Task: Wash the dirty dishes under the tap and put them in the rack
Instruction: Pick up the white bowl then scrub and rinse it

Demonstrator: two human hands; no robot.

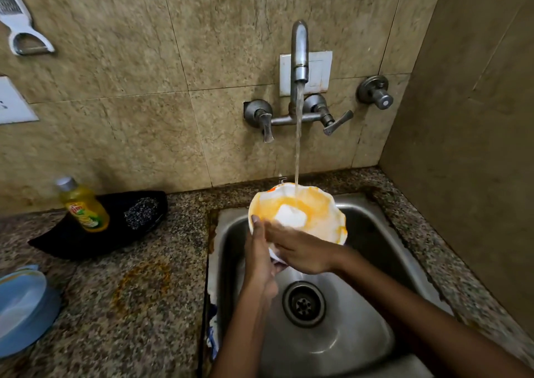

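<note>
You hold the bowl (pixel 306 213) over the sink (pixel 361 320), under the tap (pixel 300 51) stream. Your left hand (pixel 261 257) clasps its near-left rim, thumb on the edge. Your right hand (pixel 300 252) lies flat inside the near wall, grasping nothing. The bowl tilts, its yellow-stained mouth facing up toward you. A soap bottle (pixel 82 204) stands left on the speckled granite counter (pixel 130 305), against beige wall tiles.

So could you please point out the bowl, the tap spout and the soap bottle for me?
bowl (pixel 318 213): head view, on its orange-stained inner wall.
tap spout (pixel 300 51): head view, on the curved metal pipe.
soap bottle (pixel 83 207): head view, on its yellow body.
</note>
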